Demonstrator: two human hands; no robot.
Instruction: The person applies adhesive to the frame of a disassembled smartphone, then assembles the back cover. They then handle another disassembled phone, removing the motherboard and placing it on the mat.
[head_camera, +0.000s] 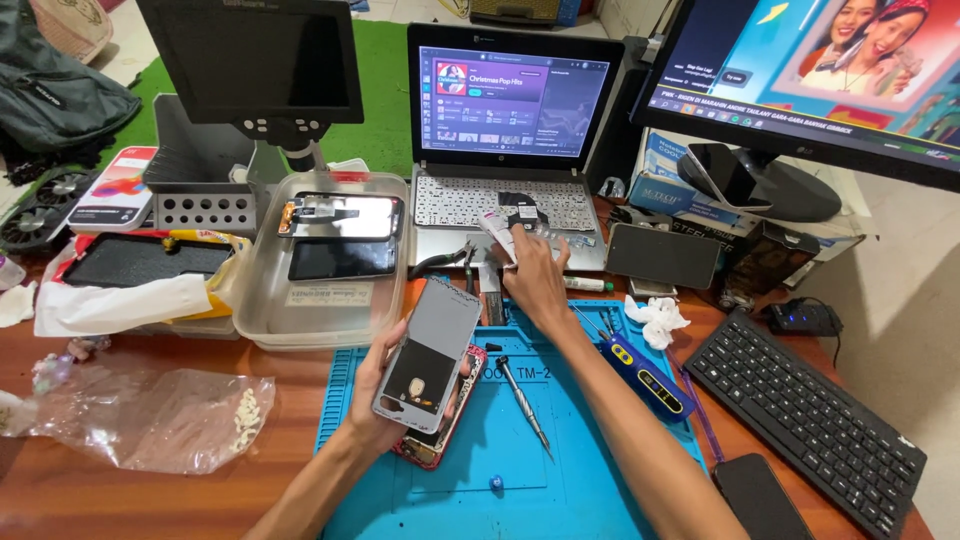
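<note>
My left hand (372, 400) holds a grey phone back cover (432, 352) tilted up above the blue work mat (590, 480). Under the cover lies an opened phone with a red frame (452, 425). My right hand (532, 278) reaches forward to the front edge of the laptop (505, 190) and pinches a small white tube (497, 234). A screwdriver (524, 402) lies on the mat between my forearms.
A clear plastic tray (318, 300) with phone screens sits to the left, under a digital microscope screen (255, 60). A black keyboard (805, 420), dark phones (662, 255), a blue-and-yellow tool (645, 375), a crumpled tissue (655, 318) and a monitor (830, 70) are to the right. A plastic bag (150, 415) lies left.
</note>
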